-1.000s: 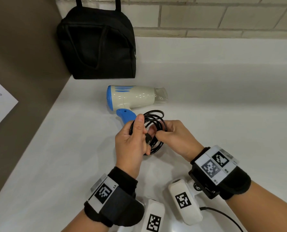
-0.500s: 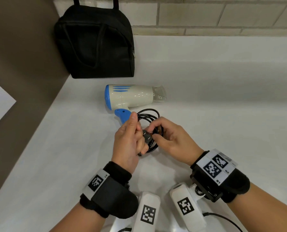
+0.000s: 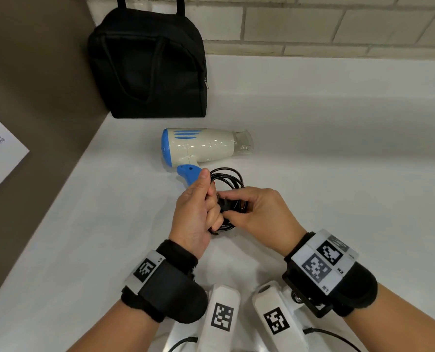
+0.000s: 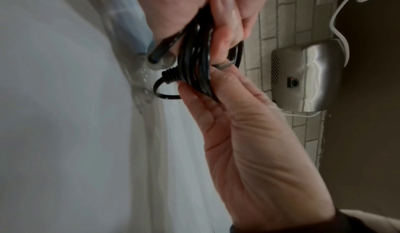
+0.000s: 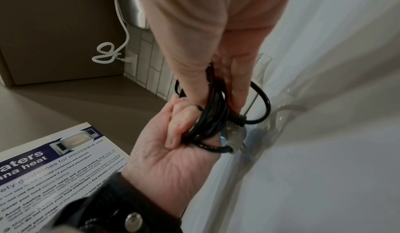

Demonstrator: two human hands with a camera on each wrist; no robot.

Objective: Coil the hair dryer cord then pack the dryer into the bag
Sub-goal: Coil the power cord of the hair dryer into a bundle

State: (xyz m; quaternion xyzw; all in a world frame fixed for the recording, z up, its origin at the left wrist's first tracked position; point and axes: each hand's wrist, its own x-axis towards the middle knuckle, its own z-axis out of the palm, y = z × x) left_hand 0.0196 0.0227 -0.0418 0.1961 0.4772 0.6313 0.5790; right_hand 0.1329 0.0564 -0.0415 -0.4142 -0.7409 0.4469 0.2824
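The black cord (image 3: 226, 177) sits gathered in loops just in front of the hair dryer (image 3: 198, 146), which lies on its side on the white counter (image 3: 338, 161); the left hand (image 3: 193, 214) has its fingers curled round the bundle; the right hand (image 3: 259, 212) pinches the coil near the plug end (partly hidden); the black bag (image 3: 148, 64) stands upright behind, against the wall.
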